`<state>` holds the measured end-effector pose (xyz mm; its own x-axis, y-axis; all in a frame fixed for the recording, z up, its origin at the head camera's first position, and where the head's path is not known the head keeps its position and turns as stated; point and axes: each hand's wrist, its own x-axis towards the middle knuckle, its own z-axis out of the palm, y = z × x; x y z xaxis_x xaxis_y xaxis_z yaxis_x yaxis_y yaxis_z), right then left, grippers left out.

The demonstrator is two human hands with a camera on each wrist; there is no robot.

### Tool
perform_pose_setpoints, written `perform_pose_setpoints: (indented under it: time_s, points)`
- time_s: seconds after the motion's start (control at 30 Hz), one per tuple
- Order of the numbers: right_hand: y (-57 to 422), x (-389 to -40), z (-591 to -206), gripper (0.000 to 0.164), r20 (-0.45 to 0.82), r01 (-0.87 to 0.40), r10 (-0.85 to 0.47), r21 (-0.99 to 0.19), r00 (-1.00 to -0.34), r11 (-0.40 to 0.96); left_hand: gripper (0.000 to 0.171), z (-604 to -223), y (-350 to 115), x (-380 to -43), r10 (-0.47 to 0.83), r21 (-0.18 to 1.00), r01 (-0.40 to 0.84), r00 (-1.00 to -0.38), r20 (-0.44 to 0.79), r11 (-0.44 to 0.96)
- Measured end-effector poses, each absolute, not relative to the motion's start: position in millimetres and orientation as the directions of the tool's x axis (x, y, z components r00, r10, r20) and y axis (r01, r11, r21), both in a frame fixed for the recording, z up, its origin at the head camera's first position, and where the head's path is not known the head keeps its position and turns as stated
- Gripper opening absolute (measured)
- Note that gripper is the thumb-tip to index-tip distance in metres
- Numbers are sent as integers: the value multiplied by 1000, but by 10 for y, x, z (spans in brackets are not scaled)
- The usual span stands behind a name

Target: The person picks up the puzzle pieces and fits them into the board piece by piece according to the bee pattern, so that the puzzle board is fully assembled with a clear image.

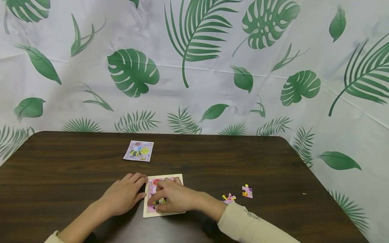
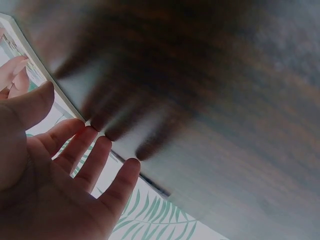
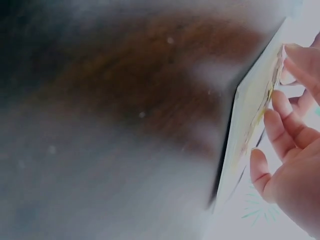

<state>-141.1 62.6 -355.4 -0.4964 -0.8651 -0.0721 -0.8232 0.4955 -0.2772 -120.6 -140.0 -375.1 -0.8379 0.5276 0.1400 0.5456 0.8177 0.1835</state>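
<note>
A square jigsaw puzzle board (image 1: pixel 164 176) with a pale wooden rim lies on the table, its pink picture partly hidden under my right hand. My left hand (image 1: pixel 124 194) rests at the board's left edge, and its fingertips (image 2: pixel 131 165) touch the rim. Over the picture spreads my right hand (image 1: pixel 174 195), palm down, with its fingertips (image 3: pixel 258 156) on the puzzle's surface. No piece shows between its fingers. To the right of the board are loose puzzle pieces: one pink, yellow and black (image 1: pixel 228 198) partly behind my right forearm, another pink and yellow (image 1: pixel 247 191).
Beyond the board, a square picture card (image 1: pixel 138 151) with a bee lies flat on the dark wooden table (image 1: pixel 76 168). A white cloth (image 1: pixel 212 91) printed with green leaves hangs behind the table and along its right side.
</note>
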Motion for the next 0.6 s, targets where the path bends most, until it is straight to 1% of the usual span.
perform_pose_setpoints:
  time_s: [0.17, 0.37, 0.47, 0.6]
  points:
    - [707, -1466, -3528, 25, -70, -793, -874, -389, -481, 468, 32, -3734, -1387, -1200, 516, 183, 531, -847, 127, 827]
    - [960, -1539, -3423, 24, -65, -714, -856, -522, -512, 467, 32, -3726, -1368, -1195, 501, 186, 513, -859, 110, 838]
    - [1133, -1567, -3371, 24, -71, -684, -844, -551, -532, 478, 32, -3727, -1367, -1194, 495, 185, 507, -862, 107, 842]
    - [1397, -1588, -3350, 24, -63, -671, -822, -544, -566, 504, 33, -3730, -1368, -1195, 494, 184, 505, -863, 105, 843]
